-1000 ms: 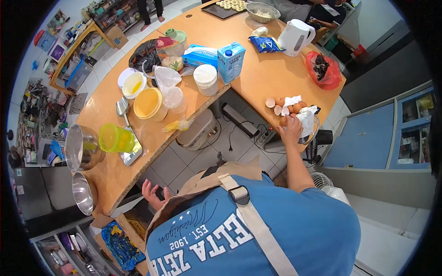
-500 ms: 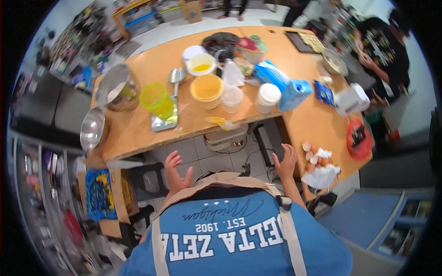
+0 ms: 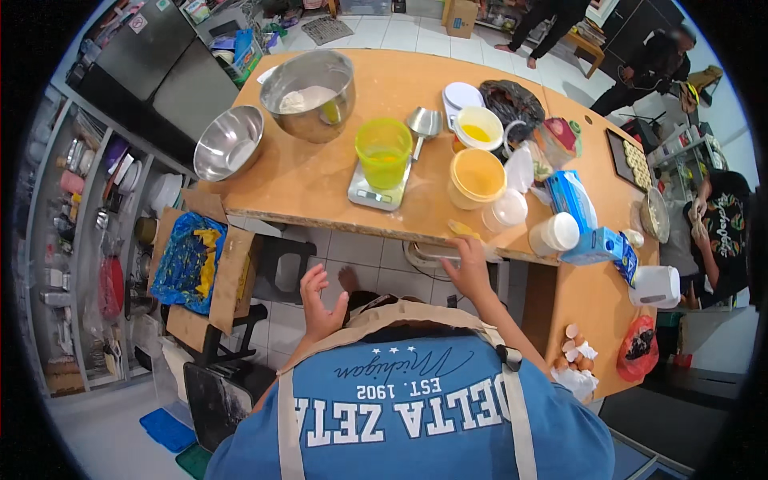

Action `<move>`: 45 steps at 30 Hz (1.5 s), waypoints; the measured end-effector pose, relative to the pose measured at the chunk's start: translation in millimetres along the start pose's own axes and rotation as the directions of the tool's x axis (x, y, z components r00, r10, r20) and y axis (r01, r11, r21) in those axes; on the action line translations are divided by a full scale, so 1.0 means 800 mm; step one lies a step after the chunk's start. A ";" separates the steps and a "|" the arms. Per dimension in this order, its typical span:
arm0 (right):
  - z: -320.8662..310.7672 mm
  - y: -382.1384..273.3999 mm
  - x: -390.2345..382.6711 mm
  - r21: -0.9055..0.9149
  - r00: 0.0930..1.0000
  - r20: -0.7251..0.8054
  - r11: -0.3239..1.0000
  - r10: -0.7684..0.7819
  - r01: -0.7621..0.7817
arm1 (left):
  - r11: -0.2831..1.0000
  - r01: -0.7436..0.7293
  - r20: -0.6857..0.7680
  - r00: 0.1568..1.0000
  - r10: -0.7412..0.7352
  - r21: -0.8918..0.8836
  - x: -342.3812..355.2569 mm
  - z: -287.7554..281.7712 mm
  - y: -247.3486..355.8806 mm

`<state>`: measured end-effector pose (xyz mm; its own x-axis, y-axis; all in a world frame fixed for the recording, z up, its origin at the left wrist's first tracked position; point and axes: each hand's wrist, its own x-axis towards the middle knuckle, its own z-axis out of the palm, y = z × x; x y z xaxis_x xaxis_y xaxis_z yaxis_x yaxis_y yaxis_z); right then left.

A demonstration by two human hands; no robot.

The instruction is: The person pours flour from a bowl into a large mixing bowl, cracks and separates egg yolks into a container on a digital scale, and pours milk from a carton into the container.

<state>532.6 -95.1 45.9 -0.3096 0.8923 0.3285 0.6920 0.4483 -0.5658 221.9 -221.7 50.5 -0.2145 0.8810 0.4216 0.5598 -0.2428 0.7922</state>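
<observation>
My left hand (image 3: 322, 308) is held in front of my apron, off the table's front edge, fingers apart and with nothing in it. At the table edge, my right hand (image 3: 470, 274) reaches out with spread fingers. Its fingertips overlap a small yellow-headed spatula (image 3: 462, 230) with a pale handle; whether they touch it I cannot tell. Beyond that stand an orange-yellow tub (image 3: 478, 178) and a clear plastic cup (image 3: 507, 210). To the left, a translucent yellow-green jug (image 3: 382, 156) with something yellow inside stands on a kitchen scale (image 3: 376, 196). A metal scoop (image 3: 424, 122) lies behind it.
Two steel bowls stand at the left, the larger bowl (image 3: 310, 120) holding white powder. A white jar (image 3: 554, 234), blue cartons (image 3: 592, 246) and eggshells (image 3: 574, 352) are to the right. An open cardboard box (image 3: 237, 272) stands below left. A co-worker (image 3: 720, 232) handles dough at far right.
My view has swung left, so the table's things appear further right. My right hand has moved forward from beside the eggshells to the spatula. The left hand remains before my body.
</observation>
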 end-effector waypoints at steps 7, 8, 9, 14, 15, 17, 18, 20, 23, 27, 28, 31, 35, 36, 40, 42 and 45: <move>0.065 -0.045 0.077 -0.041 0.996 0.082 0.999 0.036 -0.033 | 0.999 0.005 -0.007 1.000 -0.005 -0.036 0.112 -0.053 -0.078; 0.068 -0.052 0.089 -0.045 0.995 0.082 0.998 0.052 -0.048 | 0.998 -0.007 0.010 1.000 0.008 -0.056 0.129 -0.059 -0.089; 0.071 -0.056 0.099 -0.050 0.994 0.078 0.996 0.072 -0.068 | 0.999 -0.026 0.025 0.999 0.027 -0.036 0.148 -0.064 -0.101; 0.071 -0.058 0.116 -0.048 0.973 -0.114 0.977 0.200 -0.207 | 0.996 -0.078 0.139 0.987 0.084 -0.050 0.220 -0.076 -0.134; 0.069 -0.056 0.111 -0.034 0.956 -0.185 0.971 0.228 -0.238 | 0.994 -0.086 0.180 0.979 0.096 -0.063 0.229 -0.079 -0.138; 0.058 -0.044 0.092 0.031 0.863 -0.339 0.922 0.374 -0.387 | 0.990 -0.129 0.224 0.965 0.139 -0.062 0.240 -0.078 -0.152; 0.049 -0.034 0.080 0.117 0.750 -0.455 0.867 0.480 -0.484 | 0.986 -0.159 0.237 0.958 0.165 -0.042 0.246 -0.075 -0.158; 0.027 0.000 0.050 0.203 0.557 -0.651 0.825 0.516 -0.527 | 0.979 -0.189 0.266 0.942 0.203 -0.081 0.256 -0.065 -0.165; -0.012 0.042 0.011 0.405 0.326 -0.709 0.740 0.625 -0.538 | 0.972 -0.198 0.278 0.934 0.226 -0.127 0.265 -0.050 -0.171; -0.045 0.083 -0.020 0.495 0.062 -0.811 0.739 0.582 -0.457 | 0.952 -0.263 0.246 0.923 0.295 -0.157 0.273 -0.032 -0.171; -0.051 0.093 -0.026 0.523 -0.013 -0.813 0.722 0.581 -0.453 | 0.952 -0.278 0.229 0.926 0.301 -0.126 0.274 -0.028 -0.169; -0.082 0.136 -0.043 0.505 -0.079 -0.841 0.722 0.536 -0.472 | 0.964 -0.224 0.205 0.946 0.250 -0.143 0.273 -0.016 -0.168; -0.139 0.194 -0.038 0.443 -0.189 -0.890 0.692 0.414 -0.570 | 0.970 -0.213 0.182 0.956 0.232 -0.120 0.263 0.006 -0.169; -0.154 0.211 -0.038 0.442 -0.190 -0.891 0.691 0.412 -0.572 | 0.969 -0.215 0.175 0.956 0.234 -0.120 0.261 0.015 -0.165; -0.196 0.260 -0.035 0.276 -0.056 -0.942 0.670 0.330 -0.689 | 0.965 -0.231 0.173 0.953 0.250 -0.124 0.255 0.041 -0.148; -0.216 0.284 -0.042 0.254 0.021 -0.920 0.638 0.391 -0.727 | 0.972 -0.209 0.180 0.958 0.225 -0.106 0.253 0.051 -0.130; -0.224 0.305 -0.042 0.285 0.246 -0.907 0.929 0.341 -0.237 | 0.979 -0.185 0.188 0.962 0.198 -0.085 0.252 0.061 -0.106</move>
<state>828.8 -24.7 32.3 0.7518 0.3248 0.5738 0.5303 0.2194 -0.8189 170.6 -3.6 46.7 0.0546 0.8759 0.4794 0.5196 -0.4349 0.7354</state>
